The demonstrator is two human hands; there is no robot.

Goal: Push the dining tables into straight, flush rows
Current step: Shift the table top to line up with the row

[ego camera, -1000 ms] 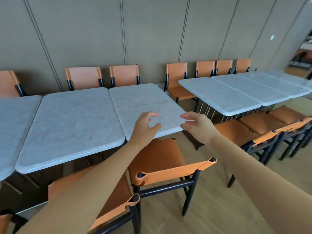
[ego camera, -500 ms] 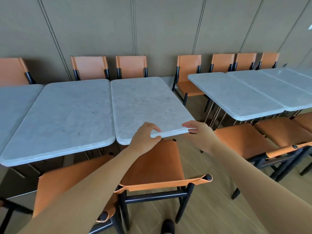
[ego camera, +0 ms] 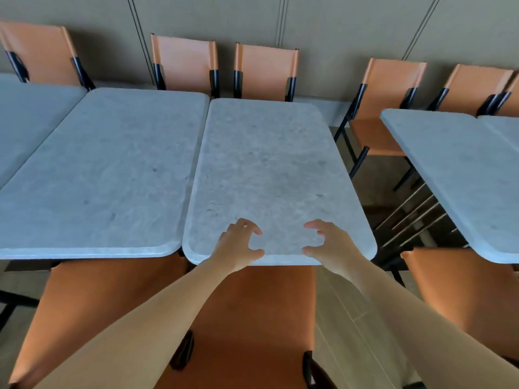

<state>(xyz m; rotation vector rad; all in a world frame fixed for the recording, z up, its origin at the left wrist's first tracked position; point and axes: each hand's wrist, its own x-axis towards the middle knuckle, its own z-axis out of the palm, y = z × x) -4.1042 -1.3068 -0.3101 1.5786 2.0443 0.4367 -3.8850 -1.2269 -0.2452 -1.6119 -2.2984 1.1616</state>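
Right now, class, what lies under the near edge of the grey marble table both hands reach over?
An orange leather chair seat shows under the grey marble table; the table's legs are covered.

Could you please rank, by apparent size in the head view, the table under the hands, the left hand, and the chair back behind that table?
1. Table
2. Chair back
3. Left hand, though nearest the camera.

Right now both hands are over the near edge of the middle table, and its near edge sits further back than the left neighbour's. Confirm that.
Not quite. The head view shows the left hand and right hand over the near edge of the middle table, but that edge sticks out nearer to the person than the left neighbour's, not further back.
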